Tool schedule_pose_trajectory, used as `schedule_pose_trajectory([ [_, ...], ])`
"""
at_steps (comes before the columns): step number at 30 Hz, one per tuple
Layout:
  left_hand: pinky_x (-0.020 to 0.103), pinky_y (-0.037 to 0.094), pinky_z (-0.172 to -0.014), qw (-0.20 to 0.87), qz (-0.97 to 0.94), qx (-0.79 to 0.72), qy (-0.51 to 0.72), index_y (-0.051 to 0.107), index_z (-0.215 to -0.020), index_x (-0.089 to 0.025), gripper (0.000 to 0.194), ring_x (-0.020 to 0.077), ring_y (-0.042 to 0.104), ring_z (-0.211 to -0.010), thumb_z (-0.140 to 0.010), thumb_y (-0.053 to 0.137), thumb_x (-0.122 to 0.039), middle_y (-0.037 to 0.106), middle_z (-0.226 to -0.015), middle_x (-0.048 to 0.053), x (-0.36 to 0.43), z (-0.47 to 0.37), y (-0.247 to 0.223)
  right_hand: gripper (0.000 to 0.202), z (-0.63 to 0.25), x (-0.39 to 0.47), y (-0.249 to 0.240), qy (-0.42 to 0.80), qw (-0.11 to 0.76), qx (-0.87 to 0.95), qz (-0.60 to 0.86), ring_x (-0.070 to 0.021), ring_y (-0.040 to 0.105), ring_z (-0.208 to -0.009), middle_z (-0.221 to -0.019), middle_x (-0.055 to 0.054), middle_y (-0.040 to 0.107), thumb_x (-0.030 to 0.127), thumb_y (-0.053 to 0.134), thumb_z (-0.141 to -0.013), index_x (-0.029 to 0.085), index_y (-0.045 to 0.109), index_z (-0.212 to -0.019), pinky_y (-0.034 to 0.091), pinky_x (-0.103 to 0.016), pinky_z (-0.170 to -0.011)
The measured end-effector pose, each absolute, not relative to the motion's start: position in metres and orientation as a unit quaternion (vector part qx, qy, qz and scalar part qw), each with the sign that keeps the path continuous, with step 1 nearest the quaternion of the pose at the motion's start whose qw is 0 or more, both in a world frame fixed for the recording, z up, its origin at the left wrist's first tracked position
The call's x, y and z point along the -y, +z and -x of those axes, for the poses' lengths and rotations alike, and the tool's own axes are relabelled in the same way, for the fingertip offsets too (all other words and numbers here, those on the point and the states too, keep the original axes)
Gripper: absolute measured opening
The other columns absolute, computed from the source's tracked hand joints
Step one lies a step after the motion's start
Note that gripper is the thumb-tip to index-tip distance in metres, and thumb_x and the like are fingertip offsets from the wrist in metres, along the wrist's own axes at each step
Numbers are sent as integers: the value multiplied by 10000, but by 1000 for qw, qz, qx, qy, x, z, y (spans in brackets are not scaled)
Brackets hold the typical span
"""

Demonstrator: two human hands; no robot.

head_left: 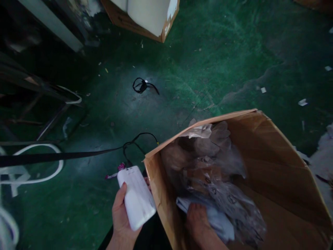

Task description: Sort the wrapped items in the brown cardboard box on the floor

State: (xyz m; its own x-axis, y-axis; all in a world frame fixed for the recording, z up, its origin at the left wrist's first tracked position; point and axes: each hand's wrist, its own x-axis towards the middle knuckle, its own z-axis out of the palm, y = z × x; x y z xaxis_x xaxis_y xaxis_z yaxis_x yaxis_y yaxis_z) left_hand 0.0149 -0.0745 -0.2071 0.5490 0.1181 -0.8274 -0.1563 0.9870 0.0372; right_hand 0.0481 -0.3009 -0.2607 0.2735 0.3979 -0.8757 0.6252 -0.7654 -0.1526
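Observation:
In my left hand (125, 215) lies a white power bank (137, 198), a rounded slab with small ports along its far end; the thumb presses on one side and fingertips show at the other. My right hand (199, 222) reaches down inside a large open cardboard box (262, 146). Its fingers curl onto a pale grey-blue folded bundle (221, 222), which could be cloth or a soft bag; the fingertips are hidden. Crumpled clear plastic bags (231, 198) with printed marks lie against the bundle, over a brown piece of cardboard (203, 175).
Black cable (140, 135) runs by the box's corner, and a coiled black cord (142, 86) lies on the green floor (208, 69). Another carton (151, 21) stands ahead. Metal frames (52, 86) and white tubing (61, 156) line the left side. White plastic (318, 159) is heaped at right.

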Motion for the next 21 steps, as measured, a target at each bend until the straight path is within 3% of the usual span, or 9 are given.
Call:
schedule_pose_trajectory([
  [2, 366, 540, -911, 898, 15, -433, 74, 671, -1058, -182, 262, 241, 686, -876, -842, 523, -177, 706, -1051, 69, 74, -16, -206, 372, -74, 272, -267, -472, 50, -352, -806, -308, 576, -1089, -1149, -180, 637, 191, 529, -812, 111, 601, -1169, 469, -484, -951],
  [4, 382, 534, -919, 904, -7, -420, 75, 673, -1056, -173, 260, 237, 698, -783, -837, 533, -183, 701, -1048, 82, 74, -19, -203, 457, -110, 250, -279, -424, 1, -394, -815, -305, 368, -1325, -1395, -156, 457, 205, 433, -874, 158, 452, -1328, 282, -550, -1112],
  [6, 391, 533, -917, 897, -31, -434, 75, 675, -1052, -173, 259, 235, 699, -732, -832, 541, -185, 700, -1030, 90, 74, -24, -201, 506, -140, 240, -295, -425, 38, -413, -805, -328, 204, -1401, -1477, -193, 307, 180, 387, -888, 122, 346, -1389, 135, -608, -1143],
  [7, 397, 531, -918, 891, -42, -446, 77, 677, -1050, -174, 258, 238, 699, -728, -830, 542, -183, 702, -1019, 93, 74, -26, -200, 510, -150, 242, -303, -442, 72, -409, -795, -339, 227, -1392, -1459, -228, 320, 149, 378, -882, 83, 342, -1386, 143, -608, -1137],
  [9, 415, 525, -924, 881, -60, -462, 77, 681, -1041, -173, 255, 251, 699, -746, -824, 548, -185, 705, -1001, 104, 75, -29, -199, 491, -161, 256, -314, -480, 122, -385, -779, -332, 426, -1282, -1331, -254, 485, 63, 354, -852, 43, 409, -1340, 310, -543, -1079],
  [12, 440, 506, -950, 884, -54, -459, 72, 671, -1059, -175, 265, 273, 691, -834, -833, 534, -191, 709, -994, 109, 76, -31, -199, 527, -156, 301, -310, -517, 130, -364, -764, -276, 635, -988, -1055, -173, 674, -17, 339, -795, 105, 505, -1281, 500, -404, -848],
  [14, 444, 492, -968, 899, -39, -431, 66, 645, -1102, -174, 288, 280, 678, -899, -855, 499, -195, 707, -1005, 113, 76, -32, -199, 569, -148, 334, -297, -530, 135, -355, -759, -261, 656, -915, -989, -142, 693, -34, 334, -778, 146, 499, -1292, 518, -374, -785],
  [21, 411, 470, -999, 938, 29, -340, 60, 563, -1202, -158, 345, 268, 668, -928, -903, 397, -201, 643, -1143, 126, 75, -33, -197, 578, -113, 374, -277, -553, 136, -316, -759, -271, 643, -966, -1031, -210, 669, -65, 300, -764, 87, 498, -1285, 509, -404, -849],
])
